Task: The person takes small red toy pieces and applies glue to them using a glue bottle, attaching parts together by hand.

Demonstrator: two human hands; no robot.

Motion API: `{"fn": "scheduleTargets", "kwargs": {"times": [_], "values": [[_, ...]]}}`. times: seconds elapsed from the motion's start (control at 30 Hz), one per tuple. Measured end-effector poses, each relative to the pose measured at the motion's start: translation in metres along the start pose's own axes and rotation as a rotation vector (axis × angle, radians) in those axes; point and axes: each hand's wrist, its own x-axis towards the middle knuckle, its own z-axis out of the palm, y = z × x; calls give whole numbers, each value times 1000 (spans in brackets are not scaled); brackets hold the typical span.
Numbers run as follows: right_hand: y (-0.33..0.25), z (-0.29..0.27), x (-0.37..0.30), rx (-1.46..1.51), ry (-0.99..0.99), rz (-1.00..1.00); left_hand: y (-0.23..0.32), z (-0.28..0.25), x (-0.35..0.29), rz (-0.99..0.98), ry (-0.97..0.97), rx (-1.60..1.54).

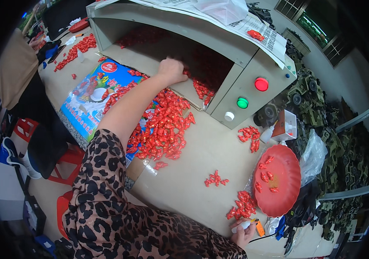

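Observation:
My left hand [172, 71] reaches into the wide opening of a grey metal box [240, 86], its fingers closed. Whatever lies in them is hidden, though red shows at the fingertips. Beneath my left forearm spreads a large heap of small shiny red moulded pieces [163, 125], their exact kind too small to tell. The heap lies partly on a blue printed plastic bag [85, 103]. My right hand [242, 233] is closed around a small white squeeze bottle [241, 226] with a yellow-orange tip. Just above it sits a smaller pile of red pieces [243, 205].
A scalloped red bowl [278, 194] holds several red pieces. Red, green and white knobs mark the box's side. A white carton [286, 125], another bottle [268, 133] and green toy vehicles [309, 86] stand at right. Another person [18, 69] is at far left beside red stools.

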Motion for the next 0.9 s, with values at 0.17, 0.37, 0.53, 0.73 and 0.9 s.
{"fn": "scheduleTargets", "kwargs": {"times": [0.17, 0.37, 0.53, 0.73, 0.9], "values": [[-2, 1, 0, -23, 20, -11, 14, 8, -1, 30, 60, -24], [-3, 2, 1, -35, 0, 4, -2, 24, 0, 167, 207, -68], [-3, -1, 0, -48, -6, 0, 6, 21, 7, 137, 83, -88], [0, -2, 1, -39, -16, -11, 12, 24, 4, 36, 232, -108], [-3, 0, 1, -38, 16, 26, 20, 19, 26, 33, 237, -81]]}}
